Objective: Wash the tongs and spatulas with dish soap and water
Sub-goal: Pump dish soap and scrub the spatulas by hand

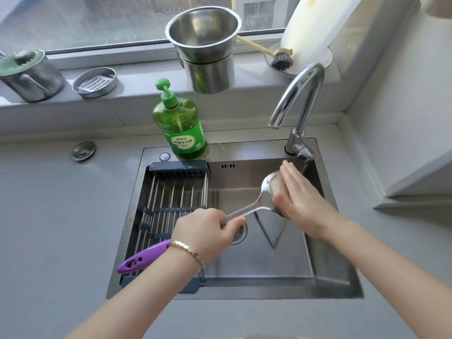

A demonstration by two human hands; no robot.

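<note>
My left hand (205, 228) grips the handle of a steel spatula (254, 204) held over the sink (269, 265). The spatula's broad head points up and right, under the tap's side. My right hand (298, 199) lies flat on that head, fingers stretched out and together, palm pressed on the metal. A purple-handled utensil (144, 258) rests on the drying rack (171, 204) at the sink's left, its far end hidden by my left wrist. Metal tongs (271, 231) lie in a V on the sink floor. The green dish soap bottle (181, 126) stands behind the rack.
The curved tap (298, 94) rises at the sink's back right; no water stream is visible. On the windowsill stand stacked steel pots (205, 50), a round tin (95, 83), a lidded steel canister (29, 74) and a dish brush (278, 57). Grey counter surrounds the sink.
</note>
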